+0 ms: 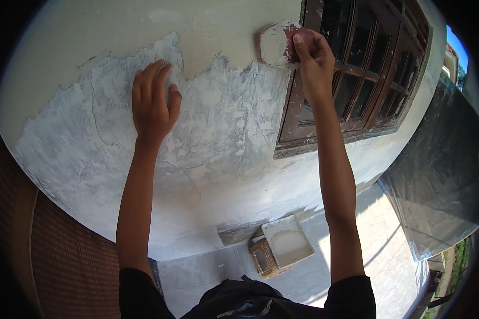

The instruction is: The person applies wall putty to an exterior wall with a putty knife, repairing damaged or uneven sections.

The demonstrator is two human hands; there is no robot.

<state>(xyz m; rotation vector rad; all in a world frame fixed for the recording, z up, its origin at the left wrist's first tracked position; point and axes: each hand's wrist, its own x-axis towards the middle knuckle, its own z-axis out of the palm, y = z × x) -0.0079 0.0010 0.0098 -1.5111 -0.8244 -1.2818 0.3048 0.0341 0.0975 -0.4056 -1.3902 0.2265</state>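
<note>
In my right hand (316, 64) is a dark red putty spreader (289, 43), pinched between thumb and fingers. White putty coats most of its face. It lies against the upper wall, right beside the brown wooden window frame (299, 134). My left hand (153, 103) is open, its fingers stretched upward over the wall's rough white plastered patch (218, 106). Above the patch's ragged upper edge, the wall (213, 26) is smooth and cream coloured.
Below, a square tray (287, 243) of pale putty rests on a woven-looking stand (262, 259) on the tiled floor (197, 276). A dark sheet (436, 170) hangs at the right. Brown woven material (77, 250) fills the lower left. White specks mark the glazed window shutters (364, 69).
</note>
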